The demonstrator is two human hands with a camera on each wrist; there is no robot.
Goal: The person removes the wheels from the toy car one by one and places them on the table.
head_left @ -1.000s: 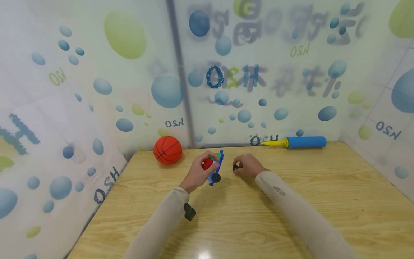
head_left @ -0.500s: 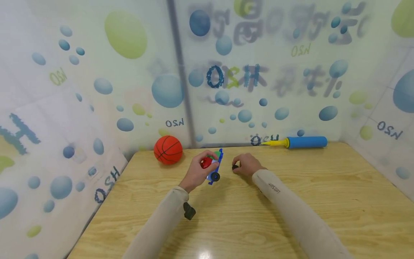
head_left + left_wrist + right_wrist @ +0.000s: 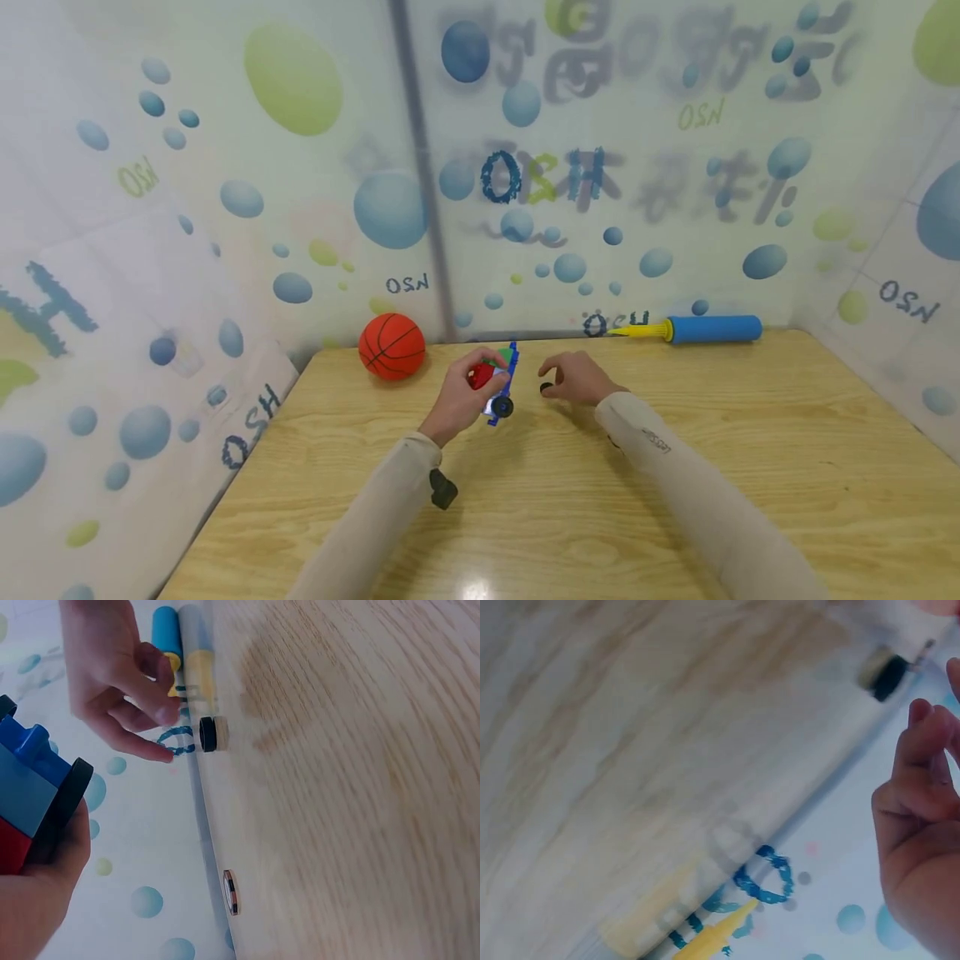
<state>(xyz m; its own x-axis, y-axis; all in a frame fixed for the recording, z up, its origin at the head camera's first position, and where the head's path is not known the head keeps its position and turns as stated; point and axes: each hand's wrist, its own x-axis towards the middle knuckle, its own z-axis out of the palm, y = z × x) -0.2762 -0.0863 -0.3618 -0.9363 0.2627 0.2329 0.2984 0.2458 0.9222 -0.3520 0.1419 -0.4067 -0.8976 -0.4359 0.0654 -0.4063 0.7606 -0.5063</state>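
Observation:
My left hand (image 3: 465,398) grips a toy car (image 3: 504,377) built of blue, red and green blocks, tilted on its side just above the table, with a black wheel (image 3: 502,407) facing me. In the left wrist view the car (image 3: 30,787) fills the left edge, held by my left hand (image 3: 34,907). A small loose black wheel (image 3: 547,388) lies on the wood just right of the car. My right hand (image 3: 572,379) hovers over it with relaxed, slightly spread fingers. In the left wrist view that wheel (image 3: 208,733) lies free below the right hand's fingertips (image 3: 161,754).
An orange basketball (image 3: 392,346) sits at the table's back left by the curtain. A blue air pump (image 3: 708,328) with a yellow nozzle lies along the back edge on the right. The wooden table (image 3: 675,500) is walled by bubble-print curtains on three sides.
My right hand's fingers have lifted and spread, leaving the small black wheel lying on the table. The left hand and the toy car have barely moved.

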